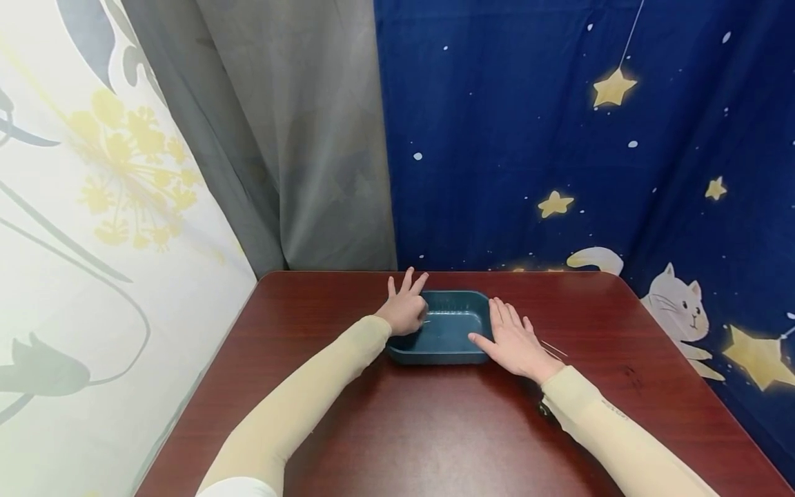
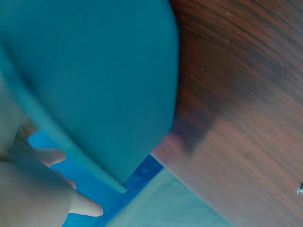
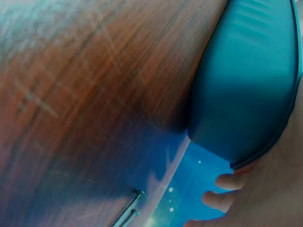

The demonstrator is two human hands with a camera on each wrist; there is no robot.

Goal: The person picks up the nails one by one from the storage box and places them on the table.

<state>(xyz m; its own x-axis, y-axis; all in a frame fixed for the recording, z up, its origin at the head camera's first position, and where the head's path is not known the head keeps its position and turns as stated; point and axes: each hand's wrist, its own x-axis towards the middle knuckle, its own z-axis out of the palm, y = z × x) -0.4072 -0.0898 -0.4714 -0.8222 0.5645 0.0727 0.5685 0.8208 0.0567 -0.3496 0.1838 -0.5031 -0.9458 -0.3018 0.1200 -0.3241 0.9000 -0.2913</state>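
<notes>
A dark teal tray point(image 1: 453, 353) stands on the table. My left hand point(image 1: 405, 312) is over its left side, thumb and index finger pinched together and the other fingers raised. A thin, shiny nail point(image 1: 426, 320) shows at the pinch; most of it is hidden. In the left wrist view the tray wall point(image 2: 104, 85) covers the fingertips, and part of the left hand point(image 2: 33, 194) shows below. My right hand point(image 1: 518, 343) rests along the right rim with fingers straight. Two long metal nails point(image 3: 127, 211) lie on the table beyond it, to the right of the tray.
The reddish-brown wooden table point(image 1: 422, 428) has rounded far corners. A small metal piece point(image 2: 300, 188) is at the edge of the left wrist view. Behind the table hang a grey curtain point(image 1: 329, 138) and a blue star-patterned curtain point(image 1: 497, 124).
</notes>
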